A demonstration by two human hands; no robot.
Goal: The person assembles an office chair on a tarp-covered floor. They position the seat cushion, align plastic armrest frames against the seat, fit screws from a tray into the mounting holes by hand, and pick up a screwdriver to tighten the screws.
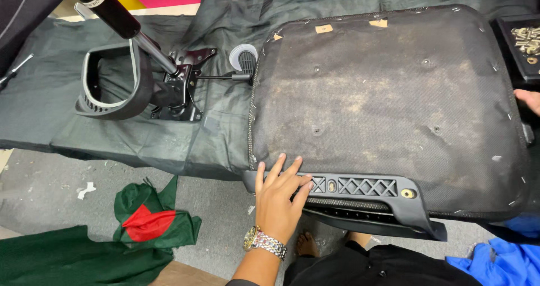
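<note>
Dusty black fabric, stapled along its rim, covers the underside of an upturned chair seat (pixel 388 100), a broad rounded-square pad with small dimpled bolt holes and pale stains across its middle. It lies on a dark cloth (pixel 185 139) spread over the floor, filling the right half of the view. Along the seat's near edge runs a black plastic bracket (pixel 365 187) with a lattice of cross-shaped cut-outs and a brass-coloured hole.

The left hand (pixel 278 199) rests flat on the near left corner of the seat, fingers spread and extended over the fabric edge and the bracket's left end, pressing rather than gripping; a metal-link wristwatch (pixel 263 242) circles the wrist. Of the right hand (pixel 529 99) only fingertips show at the seat's far right edge, touching its side; whether they curl around anything cannot be told.

Left of the seat, on the cloth, lie a black metal tilt mechanism (pixel 183 92) with a steel rod (pixel 154 50) rising from it, a curved black plastic armrest loop (pixel 112 83), and a grey-rimmed ribbed knob (pixel 244 58). A tray of brass screws (pixel 526 41) sits at the far right corner. On the bare floor nearer lies a green cloth with a red patch (pixel 152 221), and blue fabric (pixel 506 260) at lower right.
</note>
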